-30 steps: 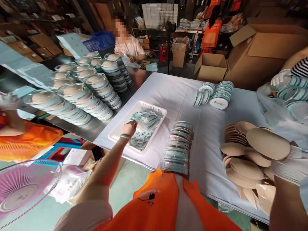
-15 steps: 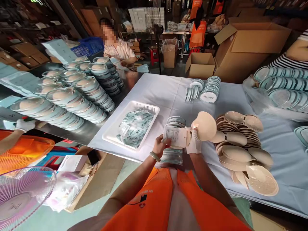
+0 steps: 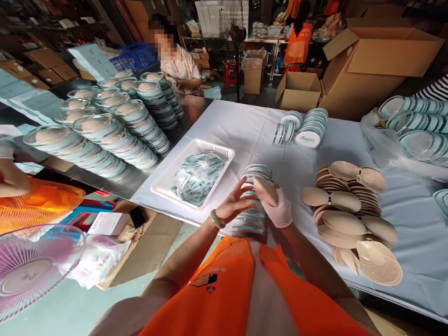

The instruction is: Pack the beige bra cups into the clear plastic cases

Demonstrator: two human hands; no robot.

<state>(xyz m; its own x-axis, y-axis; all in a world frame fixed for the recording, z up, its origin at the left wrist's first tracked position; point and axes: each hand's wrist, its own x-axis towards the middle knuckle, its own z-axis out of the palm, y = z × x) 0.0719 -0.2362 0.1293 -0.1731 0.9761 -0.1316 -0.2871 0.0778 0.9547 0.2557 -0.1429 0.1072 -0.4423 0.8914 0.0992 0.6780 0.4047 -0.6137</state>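
Observation:
My right hand (image 3: pixel 280 211), in a white glove, grips a beige adhesive bra (image 3: pixel 265 190) whose cups look folded together. Facing it, my bare left hand (image 3: pixel 235 205) has its fingers spread and curved, with a bangle at the wrist. It seems to hold nothing. Below both hands a row of round pale-blue packs (image 3: pixel 249 221) runs along the table's near edge, partly covered by my fingers. To the right lies a pile of beige adhesive bras (image 3: pixel 345 224), some stacked neatly and some loose.
A white basket (image 3: pixel 159 186) holds small printed packets. Round packs (image 3: pixel 308 135) stand farther back, others in plastic (image 3: pixel 413 116) at the right. Tall stacks of filled clear-lidded packs (image 3: pixel 105 140) cover the left metal table. A co-worker (image 3: pixel 182 70) sits behind; another's arm shows at far left.
The bra in my right hand has gone from spread to folded and moved left. My left hand has let go of the printed card, which no longer shows. The view has shifted slightly.

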